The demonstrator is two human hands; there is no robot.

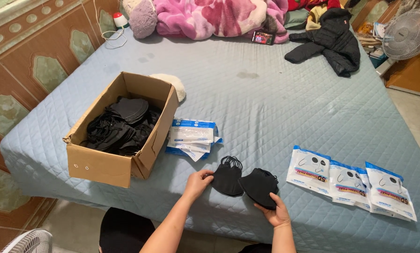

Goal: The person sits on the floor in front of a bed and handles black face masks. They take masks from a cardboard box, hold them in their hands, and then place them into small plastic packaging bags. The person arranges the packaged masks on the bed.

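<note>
Two small stacks of black face masks lie at the near edge of a blue quilted bed (266,107). My left hand (198,182) pinches the left stack (227,178) at its left side. My right hand (276,213) grips the right stack (260,186) from below. The two stacks touch each other. A cardboard box (108,166) to the left is open and holds many more black masks (121,124).
A pile of empty white-and-blue bags (191,138) lies beside the box. Three filled mask packets (350,182) lie in a row at right. A black jacket (331,40), pink blanket (210,16) and phone (263,37) sit at the far end. Fans (409,33) stand at right and lower left.
</note>
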